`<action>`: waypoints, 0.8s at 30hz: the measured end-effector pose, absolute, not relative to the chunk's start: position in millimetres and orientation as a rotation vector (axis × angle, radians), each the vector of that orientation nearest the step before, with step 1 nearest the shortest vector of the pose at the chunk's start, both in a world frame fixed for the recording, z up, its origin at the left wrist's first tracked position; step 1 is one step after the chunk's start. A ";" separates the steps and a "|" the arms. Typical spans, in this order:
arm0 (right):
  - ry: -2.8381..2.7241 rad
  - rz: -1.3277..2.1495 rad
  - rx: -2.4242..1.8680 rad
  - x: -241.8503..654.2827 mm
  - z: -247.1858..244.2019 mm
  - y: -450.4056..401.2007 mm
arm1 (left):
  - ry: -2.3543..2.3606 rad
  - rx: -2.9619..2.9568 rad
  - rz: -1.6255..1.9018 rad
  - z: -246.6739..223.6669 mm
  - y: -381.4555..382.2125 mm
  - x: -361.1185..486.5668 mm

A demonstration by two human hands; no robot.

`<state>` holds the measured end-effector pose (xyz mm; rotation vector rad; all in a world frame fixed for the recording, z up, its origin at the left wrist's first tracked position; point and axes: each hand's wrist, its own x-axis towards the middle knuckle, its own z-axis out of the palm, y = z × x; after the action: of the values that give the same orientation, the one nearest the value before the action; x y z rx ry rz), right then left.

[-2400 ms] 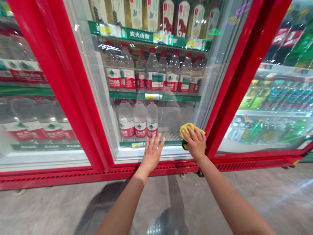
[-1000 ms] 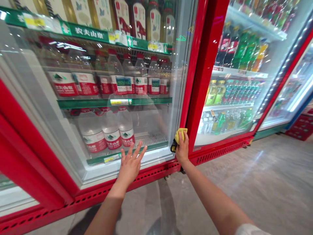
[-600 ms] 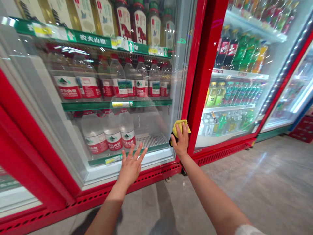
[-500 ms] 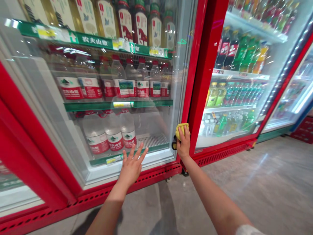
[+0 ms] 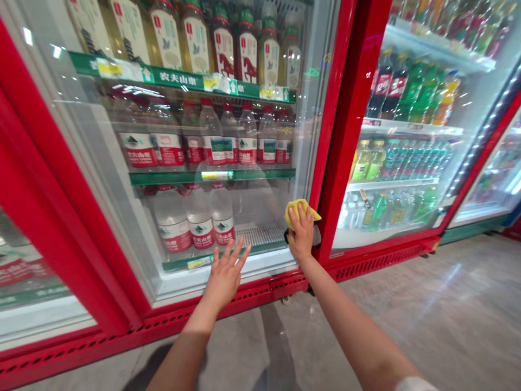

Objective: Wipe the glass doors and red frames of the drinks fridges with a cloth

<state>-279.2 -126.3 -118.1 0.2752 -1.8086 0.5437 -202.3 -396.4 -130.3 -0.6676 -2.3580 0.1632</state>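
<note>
Under the fingers of my right hand (image 5: 302, 239) is a yellow cloth (image 5: 290, 208), pressed on the lower right of a red-framed glass fridge door (image 5: 260, 198). A dark round thing partly shows behind that hand; I cannot make out what it is. My left hand (image 5: 225, 277), fingers spread, is at the lower part of the same door with nothing in it. Whether it touches the glass I cannot tell. Behind the glass, large water bottles (image 5: 199, 231) with red and white labels stand near the left fingertips.
More water bottles (image 5: 246, 138) and juice bottles (image 5: 197, 41) fill the shelves above. A second fridge (image 5: 388, 252) with soft drinks stands on the right. A red vented base (image 5: 260, 290) runs along the bottom, above the grey floor (image 5: 391, 315).
The cloth has moved left from the red door frame and lies more spread under my right hand. My left hand keeps its spread pose. The view has shifted slightly left.
</note>
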 end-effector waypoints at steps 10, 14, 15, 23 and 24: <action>-1.855 0.428 0.467 -263.9 -103.0 -173.4 | -2.269 -0.378 0.084 -120.2 -428.2 -195.7; -1.733 0.645 0.199 -272.7 -90.0 -167.1 | -2.344 -0.309 0.082 -113.0 -432.6 -196.1; -1.712 0.693 0.141 -274.8 -82.3 -171.9 | -2.363 -0.315 0.088 -112.5 -433.6 -196.3; -1.845 0.446 0.518 -256.4 -94.6 -184.3 | -2.350 -0.343 0.093 -116.5 -436.1 -195.8; -1.825 0.446 0.528 -256.2 -99.7 -177.4 | -2.345 -0.347 0.095 -116.0 -436.0 -194.8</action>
<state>-256.2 -177.4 -99.7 0.5284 -1.8245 0.4456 -194.8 -436.0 -116.0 -0.3475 -2.3448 0.0955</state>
